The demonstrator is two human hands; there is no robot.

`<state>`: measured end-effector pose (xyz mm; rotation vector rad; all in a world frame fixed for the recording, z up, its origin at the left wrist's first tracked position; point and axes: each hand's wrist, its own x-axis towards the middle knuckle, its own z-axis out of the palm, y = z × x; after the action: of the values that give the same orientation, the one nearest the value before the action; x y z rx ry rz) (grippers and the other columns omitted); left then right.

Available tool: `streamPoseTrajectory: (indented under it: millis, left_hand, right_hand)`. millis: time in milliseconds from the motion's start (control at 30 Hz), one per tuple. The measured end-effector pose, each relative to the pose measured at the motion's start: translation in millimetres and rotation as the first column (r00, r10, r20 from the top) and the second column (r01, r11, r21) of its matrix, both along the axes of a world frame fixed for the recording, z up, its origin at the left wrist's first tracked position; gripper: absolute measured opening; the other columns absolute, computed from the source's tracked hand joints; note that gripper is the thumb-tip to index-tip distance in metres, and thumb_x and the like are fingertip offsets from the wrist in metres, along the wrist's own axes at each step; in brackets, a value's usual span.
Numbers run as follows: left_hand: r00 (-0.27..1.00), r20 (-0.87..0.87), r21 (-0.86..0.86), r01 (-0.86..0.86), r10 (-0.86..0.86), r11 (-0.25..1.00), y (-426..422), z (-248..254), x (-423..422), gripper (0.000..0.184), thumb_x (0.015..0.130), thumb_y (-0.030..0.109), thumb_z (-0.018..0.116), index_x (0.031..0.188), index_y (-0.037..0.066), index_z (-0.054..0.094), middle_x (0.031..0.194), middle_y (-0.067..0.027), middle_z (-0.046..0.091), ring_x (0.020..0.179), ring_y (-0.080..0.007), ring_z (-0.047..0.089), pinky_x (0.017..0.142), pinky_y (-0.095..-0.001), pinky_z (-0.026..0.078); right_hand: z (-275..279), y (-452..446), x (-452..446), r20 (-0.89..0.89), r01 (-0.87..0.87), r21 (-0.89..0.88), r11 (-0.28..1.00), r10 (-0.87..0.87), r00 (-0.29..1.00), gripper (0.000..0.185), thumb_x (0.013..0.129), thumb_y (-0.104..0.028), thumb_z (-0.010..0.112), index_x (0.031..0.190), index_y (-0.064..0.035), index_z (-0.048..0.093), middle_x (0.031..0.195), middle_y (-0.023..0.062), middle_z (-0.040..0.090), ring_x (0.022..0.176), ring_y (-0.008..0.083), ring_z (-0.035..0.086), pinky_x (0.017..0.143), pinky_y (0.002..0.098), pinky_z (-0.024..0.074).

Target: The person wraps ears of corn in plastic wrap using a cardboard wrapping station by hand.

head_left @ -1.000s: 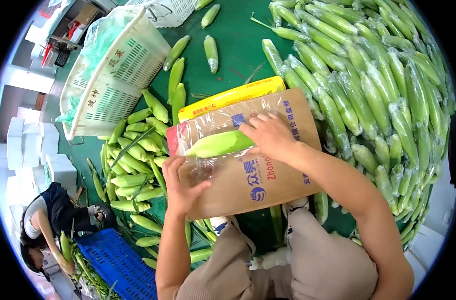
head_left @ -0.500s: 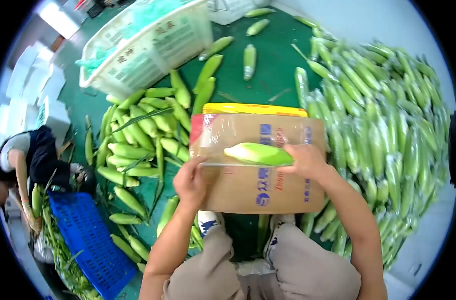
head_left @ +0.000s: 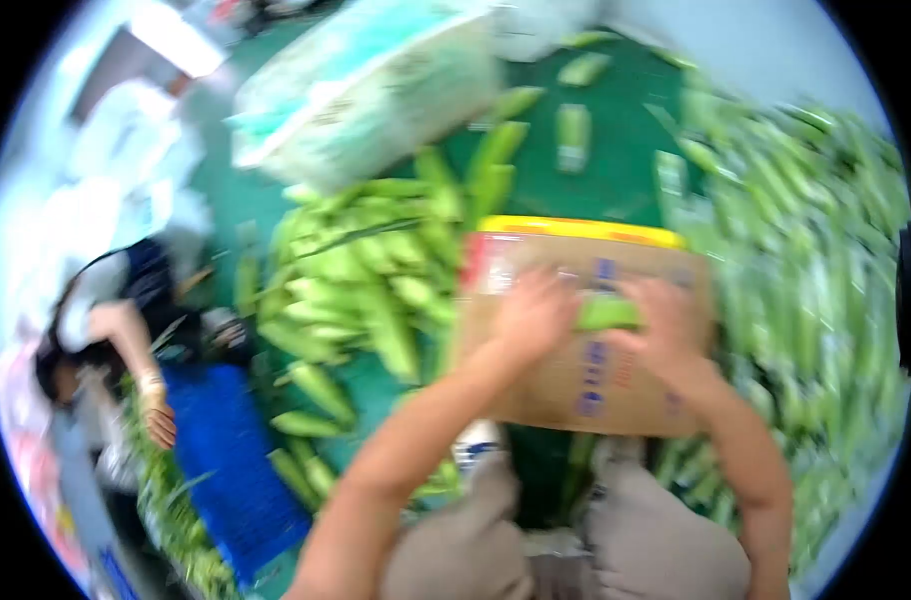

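An ear of corn (head_left: 608,313) in green husk lies across the printed cardboard box (head_left: 566,390) in front of me, its middle showing between my hands. My left hand (head_left: 538,312) is closed over the left end of the ear and hides it. At the other end, my right hand (head_left: 661,322) grips the ear with curled fingers. Motion blur smears the fingertips, and whether plastic wrap is around the ear cannot be made out.
Unwrapped corn (head_left: 366,270) lies heaped on the left of the green floor, wrapped corn (head_left: 786,270) on the right. A pale crate (head_left: 396,110) with green plastic stands behind. At left, a co-worker's hand (head_left: 159,418) is above greens beside a blue crate (head_left: 221,470).
My left hand has moved from the box's left edge onto the left end of the ear. My right hand stays at the right end. The view has shifted, and the co-worker's hand now appears without corn.
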<state>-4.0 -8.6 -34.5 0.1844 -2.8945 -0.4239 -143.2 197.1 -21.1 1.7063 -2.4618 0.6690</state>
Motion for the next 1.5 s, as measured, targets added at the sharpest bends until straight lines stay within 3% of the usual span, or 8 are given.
streamPoseTrajectory:
  millis: [100,333,567,667,1100,1367,1433,1500]
  left_hand:
    - [0.996,-0.019,-0.194,-0.092,0.09,0.977,-31.5,13.7,-57.2,0.027,0.094,0.027,0.059,0.106,0.015,0.079,0.144,-0.0151,0.06,0.148,-0.0358,0.04,0.123,-0.0622,0.02]
    - [0.953,-0.263,0.177,-0.102,0.147,0.979,-10.0,14.4,-45.4,0.043,0.089,0.018,0.062,0.131,0.007,0.06,0.134,-0.0163,0.061,0.138,-0.0327,0.048,0.121,-0.0577,0.027]
    - [0.94,-0.321,-0.327,0.008,-0.119,0.945,14.9,13.7,3.2,0.054,0.086,0.024,0.063,0.137,0.008,0.059,0.146,-0.015,0.055,0.141,-0.0317,0.048,0.119,-0.0562,0.032]
    - [0.988,0.128,0.011,0.089,-0.09,0.996,30.5,3.7,-4.5,0.038,0.085,0.023,0.063,0.119,0.007,0.063,0.122,-0.0113,0.066,0.122,-0.0275,0.059,0.104,-0.0475,0.043]
    - [0.637,0.625,0.341,0.296,-0.45,0.892,43.2,34.2,7.6,0.042,0.062,0.039,0.084,0.091,0.008,0.079,0.095,-0.014,0.077,0.091,-0.0322,0.074,0.081,-0.0433,0.059]
    - [0.167,0.67,0.667,0.291,-0.723,0.685,87.2,56.9,96.0,0.079,0.075,0.044,0.08,0.138,0.003,0.058,0.138,-0.0269,0.055,0.116,-0.0438,0.063,0.098,-0.0522,0.053]
    - [0.041,0.647,0.727,0.27,-0.762,0.632,82.4,53.5,96.8,0.084,0.076,0.049,0.08,0.14,0.001,0.056,0.132,-0.0266,0.059,0.121,-0.0426,0.061,0.102,-0.0504,0.051]
    - [0.412,0.219,0.879,0.31,-0.884,0.363,73.7,34.6,103.2,0.078,0.083,0.053,0.073,0.139,0.003,0.056,0.12,-0.0169,0.063,0.115,-0.0319,0.061,0.1,-0.0465,0.05]
  right_hand:
    - [-3.2,-25.0,-7.2,-0.047,-0.003,0.147,0.989,0.01,0.999,0.086,0.067,-0.043,0.089,0.136,-0.0045,0.056,0.125,0.0152,0.06,0.119,0.0376,0.056,0.104,0.0504,0.043]
    - [-43.9,-59.3,-60.5,0.206,-0.004,0.099,0.995,-0.016,0.978,0.089,0.062,-0.021,0.094,0.138,-0.0018,0.051,0.132,0.0207,0.057,0.124,0.0409,0.054,0.105,0.0467,0.0456]
    - [31.9,-30.7,-51.2,0.768,-0.253,0.238,0.938,-0.023,0.639,0.057,0.064,-0.019,0.087,0.112,0.004,0.066,0.107,0.0202,0.071,0.097,0.0377,0.068,0.091,0.0424,0.0533]
    - [7.2,-12.5,-52.5,0.791,-0.408,0.321,0.854,-0.005,0.612,0.054,0.067,-0.02,0.085,0.112,0.004,0.067,0.101,0.018,0.073,0.09,0.0335,0.07,0.085,0.0405,0.0547]
    - [-22.8,-52.1,-28.5,0.156,-0.243,0.411,0.878,0.195,0.968,0.076,0.089,-0.026,0.072,0.155,-0.0038,0.042,0.165,0.0103,0.035,0.157,0.0331,0.022,0.129,0.0554,0.0076]
    - [26.3,-22.9,38.1,0.686,-0.162,0.019,0.987,0.105,0.72,0.058,0.092,-0.041,0.069,0.138,-0.0066,0.059,0.141,0.0227,0.056,0.134,0.0403,0.05,0.112,0.0481,0.0422]
    - [42.3,2.3,71.4,0.751,-0.579,0.189,0.793,0.263,0.606,0.07,0.086,-0.058,0.071,0.13,-0.004,0.06,0.124,0.0234,0.063,0.117,0.0423,0.061,0.099,0.0508,0.0488]
    - [36.8,38.0,110.2,0.85,-0.71,0.195,0.677,0.245,0.467,0.084,0.079,-0.061,0.079,0.129,0.0023,0.056,0.118,0.0272,0.066,0.117,0.043,0.062,0.098,0.0495,0.0488]
